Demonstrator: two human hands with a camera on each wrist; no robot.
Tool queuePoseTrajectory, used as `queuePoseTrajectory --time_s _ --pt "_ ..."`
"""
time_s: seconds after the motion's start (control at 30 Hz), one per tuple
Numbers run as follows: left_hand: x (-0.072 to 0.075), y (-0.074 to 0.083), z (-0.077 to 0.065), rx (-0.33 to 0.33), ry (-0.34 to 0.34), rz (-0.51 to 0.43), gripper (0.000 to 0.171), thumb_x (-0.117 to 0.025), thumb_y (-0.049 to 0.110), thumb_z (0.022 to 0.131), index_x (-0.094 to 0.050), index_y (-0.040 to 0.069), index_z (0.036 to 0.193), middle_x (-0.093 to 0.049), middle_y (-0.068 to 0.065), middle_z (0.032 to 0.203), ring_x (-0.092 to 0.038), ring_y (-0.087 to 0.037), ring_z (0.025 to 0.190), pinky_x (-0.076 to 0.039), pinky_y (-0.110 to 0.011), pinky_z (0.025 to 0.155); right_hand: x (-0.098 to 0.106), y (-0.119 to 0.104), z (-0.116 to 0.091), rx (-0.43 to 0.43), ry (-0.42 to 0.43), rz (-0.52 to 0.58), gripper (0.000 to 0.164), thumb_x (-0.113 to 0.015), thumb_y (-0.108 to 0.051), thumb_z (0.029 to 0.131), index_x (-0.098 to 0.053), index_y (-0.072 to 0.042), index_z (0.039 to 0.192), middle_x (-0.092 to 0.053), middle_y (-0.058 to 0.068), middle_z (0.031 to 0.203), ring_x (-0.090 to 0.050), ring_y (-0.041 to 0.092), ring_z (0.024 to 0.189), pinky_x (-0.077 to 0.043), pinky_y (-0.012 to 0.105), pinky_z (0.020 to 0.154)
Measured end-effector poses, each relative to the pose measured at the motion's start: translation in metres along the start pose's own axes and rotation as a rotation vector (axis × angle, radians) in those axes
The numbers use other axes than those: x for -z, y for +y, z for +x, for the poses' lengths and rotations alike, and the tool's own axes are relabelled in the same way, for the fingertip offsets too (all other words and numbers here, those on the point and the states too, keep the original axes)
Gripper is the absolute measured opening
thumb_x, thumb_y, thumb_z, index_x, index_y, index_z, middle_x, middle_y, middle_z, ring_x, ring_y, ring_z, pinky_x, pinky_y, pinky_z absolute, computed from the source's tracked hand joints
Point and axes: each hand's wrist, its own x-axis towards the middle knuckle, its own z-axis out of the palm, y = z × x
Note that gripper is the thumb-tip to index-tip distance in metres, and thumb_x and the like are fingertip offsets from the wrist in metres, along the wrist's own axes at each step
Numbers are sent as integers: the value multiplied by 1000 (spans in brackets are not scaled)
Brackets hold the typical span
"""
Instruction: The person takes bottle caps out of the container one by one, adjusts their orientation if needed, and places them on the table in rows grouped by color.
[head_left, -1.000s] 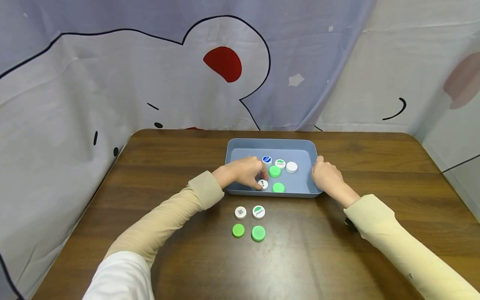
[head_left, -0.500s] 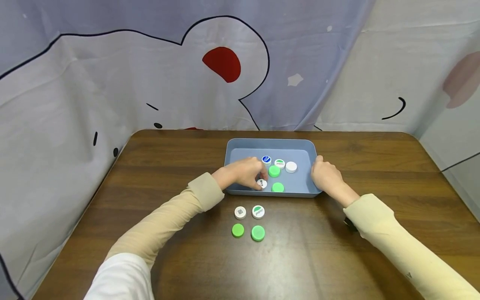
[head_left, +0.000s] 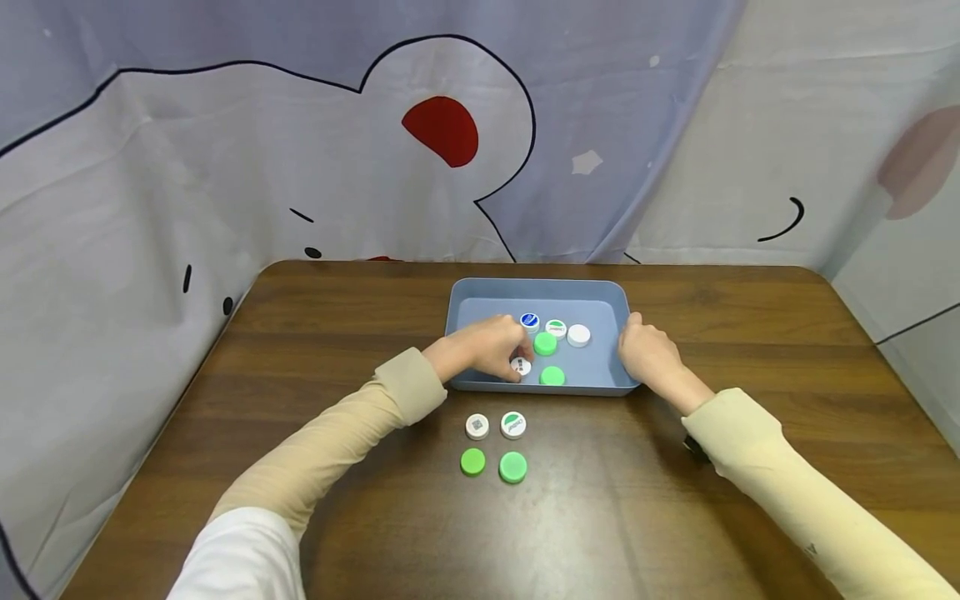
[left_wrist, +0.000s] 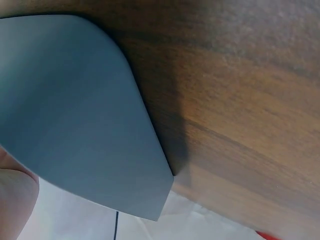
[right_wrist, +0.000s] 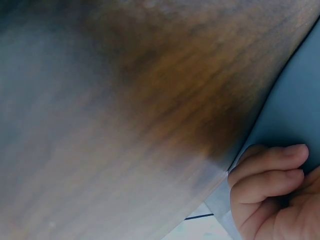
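Barely anything has moved since a second ago except our view, slightly. Our left hand (head_left: pixel 493 346) pinches a white cap (head_left: pixel 521 366) inside the blue tray (head_left: pixel 600 315), near its front wall, beside a green cap (head_left: pixel 552 377); our right hand (head_left: pixel 651 357) grips the tray's right edge.

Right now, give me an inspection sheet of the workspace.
Surface: brown wood-grain table, shiny toward the front.
Job's things: blue-grey tray holding a blue-printed cap, a green-marked cap, a plain white cap, two bright green caps and a printed white cap; in front of it, two white-topped caps behind two more green caps.
Clutter: nothing seen.
Hands: left hand pinches the printed white cap; right hand holds the tray's right end.
Cables: nothing seen.
Surroundings: printed cloth behind the table and along both sides.
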Motion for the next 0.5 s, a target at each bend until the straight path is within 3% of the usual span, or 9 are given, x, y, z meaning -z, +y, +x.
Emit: queuePoseTrajectory --time_s 0.5 --pt "9 4 -5 20 57 4 29 -75 16 71 -75 7 99 -73 -2 88 -63 -10 76 -51 -20 70 1 -2 1 -6 -9 -6 30 -23 -16 99 -40 8 102 -60 37 97 -63 48 85 -50 54 64"
